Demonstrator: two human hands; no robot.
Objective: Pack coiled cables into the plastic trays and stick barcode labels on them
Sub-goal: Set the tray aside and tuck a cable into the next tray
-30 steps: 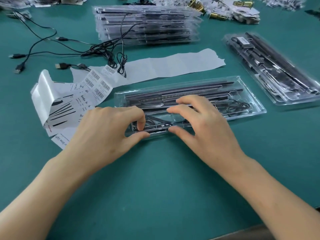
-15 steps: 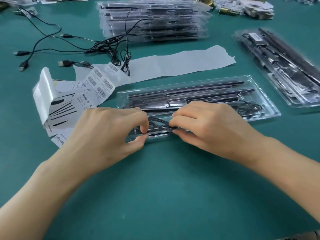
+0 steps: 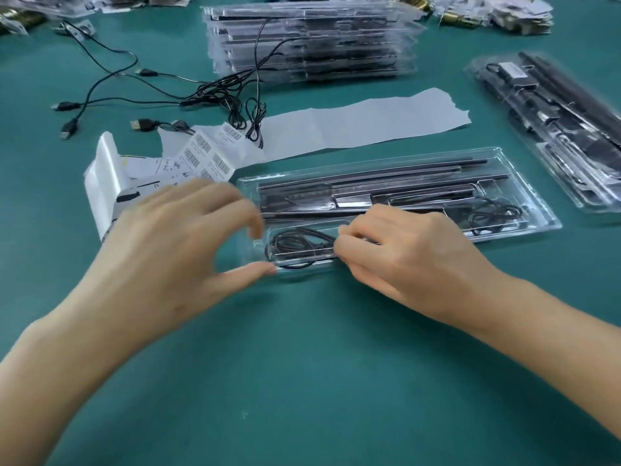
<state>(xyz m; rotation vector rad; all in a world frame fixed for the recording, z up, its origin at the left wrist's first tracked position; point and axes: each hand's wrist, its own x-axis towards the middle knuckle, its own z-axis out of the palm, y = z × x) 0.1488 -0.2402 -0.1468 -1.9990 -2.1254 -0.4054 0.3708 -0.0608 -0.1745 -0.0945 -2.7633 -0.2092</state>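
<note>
A green table (image 3: 302, 381) is carrying the whole packing job, with a stack of filled trays (image 3: 309, 42) standing at the far side, probably set back to keep finished work out of the way. A second filled tray (image 3: 551, 136) is lying off to the right. The open tray (image 3: 524, 186) is lying lengthwise just in front of the person, likely so both hands can reach its near pocket. A long paper strip (image 3: 363, 126) is lying behind it, and a sheet of barcode labels (image 3: 208, 156) is curling up beside the tray's left end, close by for the sticking step. Loose cables (image 3: 215, 92) are trailing across the far left, waiting to be packed. The left hand (image 3: 168, 257) is hovering wide open in a C shape, holding nothing, its thumb tip touching the tray's near edge, seemingly to steady it. The right hand (image 3: 413, 257) is curling its fingers down onto the right end of the coiled cable (image 3: 295, 243), apparently pinching it into place. The coil is sitting in the near-left pocket, between the two hands, spreading leftward from the right fingertips.
</note>
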